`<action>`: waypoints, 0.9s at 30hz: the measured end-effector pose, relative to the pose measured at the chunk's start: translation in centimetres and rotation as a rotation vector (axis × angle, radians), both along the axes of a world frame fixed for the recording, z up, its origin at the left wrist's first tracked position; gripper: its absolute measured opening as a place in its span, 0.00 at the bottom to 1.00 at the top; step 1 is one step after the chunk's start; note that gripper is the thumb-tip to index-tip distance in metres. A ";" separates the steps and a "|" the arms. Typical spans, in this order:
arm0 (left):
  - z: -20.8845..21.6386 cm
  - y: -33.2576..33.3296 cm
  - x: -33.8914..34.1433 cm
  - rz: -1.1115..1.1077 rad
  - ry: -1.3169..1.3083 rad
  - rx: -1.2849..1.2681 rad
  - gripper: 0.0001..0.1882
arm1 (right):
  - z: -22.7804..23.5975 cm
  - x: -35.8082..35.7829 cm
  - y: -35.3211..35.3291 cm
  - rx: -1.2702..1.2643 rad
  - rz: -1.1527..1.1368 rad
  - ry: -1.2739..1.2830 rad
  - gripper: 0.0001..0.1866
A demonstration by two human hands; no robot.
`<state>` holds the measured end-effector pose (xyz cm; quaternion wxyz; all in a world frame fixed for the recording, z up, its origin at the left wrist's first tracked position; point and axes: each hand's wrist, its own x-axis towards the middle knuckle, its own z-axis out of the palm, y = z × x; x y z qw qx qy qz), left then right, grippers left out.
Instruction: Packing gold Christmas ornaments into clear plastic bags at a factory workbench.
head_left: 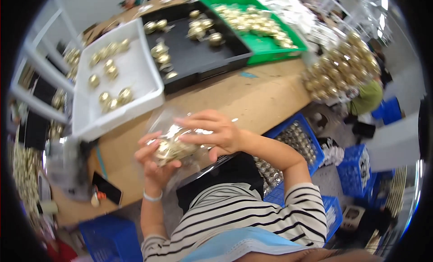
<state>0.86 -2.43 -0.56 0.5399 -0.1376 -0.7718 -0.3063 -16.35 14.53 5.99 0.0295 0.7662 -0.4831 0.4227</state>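
Note:
A clear plastic bag [169, 120] with shiny gold ball ornaments [168, 150] inside is between my hands, over the near edge of the table. My left hand [155, 165] cups the bag from the left, its fingers curled round the gold bundle. From the right, my right hand [216, 133] lies across the bag, with long fingers over the film and the thumb below. Reflections on the plastic hide how the balls lie. Just beyond stands a white tray [151, 96] with several loose gold balls.
A black tray [207, 68] and a green tray [266, 56] hold more gold balls. A large bundle of gold balls [343, 68] stands at the table's right end. A phone [107, 188] lies at left. Blue crates [110, 239] stand below; one crate [318, 147] holds silvery pieces.

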 end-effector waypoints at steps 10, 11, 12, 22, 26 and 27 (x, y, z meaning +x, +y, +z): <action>2.3 4.1 0.5 0.144 -0.035 0.441 0.40 | 2.1 3.0 -0.5 0.027 -0.279 -0.202 0.27; 2.4 4.2 0.5 0.140 -0.033 0.441 0.40 | 2.5 3.2 -0.6 0.087 -0.270 0.108 0.29; 2.5 4.2 0.5 0.157 -0.047 0.409 0.39 | 2.8 3.3 -0.7 0.146 -0.258 0.420 0.31; 4.5 5.3 0.6 0.160 -0.111 0.188 0.31 | 6.5 2.0 0.9 0.149 -0.133 0.163 0.24; 6.2 4.9 0.5 0.116 -0.197 0.048 0.29 | 8.2 1.6 1.4 0.340 -0.124 0.230 0.11; 6.6 4.7 0.2 0.109 -0.204 0.046 0.29 | 8.2 1.7 1.4 0.210 -0.169 0.386 0.12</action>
